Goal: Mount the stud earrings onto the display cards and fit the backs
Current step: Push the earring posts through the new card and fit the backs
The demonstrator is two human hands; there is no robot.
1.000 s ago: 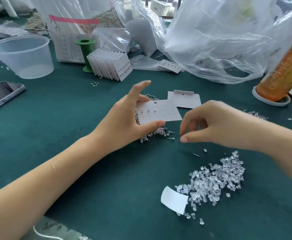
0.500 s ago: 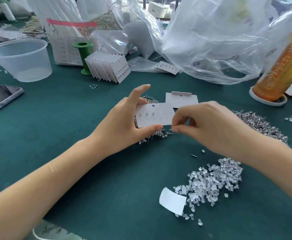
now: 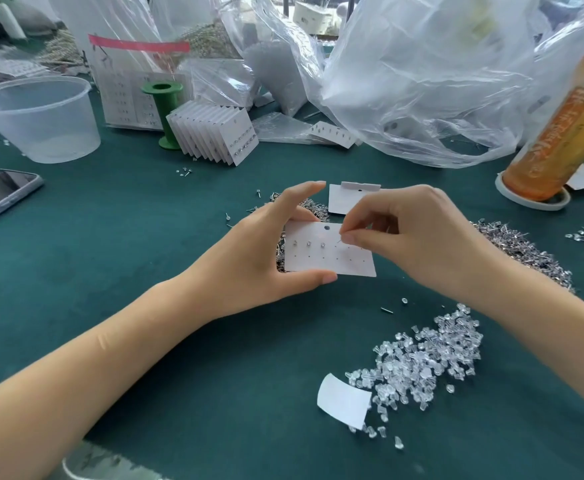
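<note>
Head view: left hand [image 3: 266, 258] grips the card [image 3: 328, 258] by its edges; right hand [image 3: 422, 237] pinches what looks like a stud [image 3: 339, 241] at the card's fourth hole.

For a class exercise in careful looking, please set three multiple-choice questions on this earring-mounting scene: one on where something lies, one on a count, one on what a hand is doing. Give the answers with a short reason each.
1. Where does the heap of clear backs lie?
A. inside the plastic tub
B. on the green cloth, near the person, below the right arm
C. on top of the phone

2. How many studs sit in the top row of the card being held?
A. three
B. six
C. none

3. What is the right hand doing?
A. lying flat on the cloth
B. gripping the orange bottle
C. pinching a stud at the card

Answers:
1 B, the heap is spread on the cloth at lower right.
2 A, three stones show left of the fingertips.
3 C, thumb and finger pinch a thin pin against the card, which the left hand holds.
</note>
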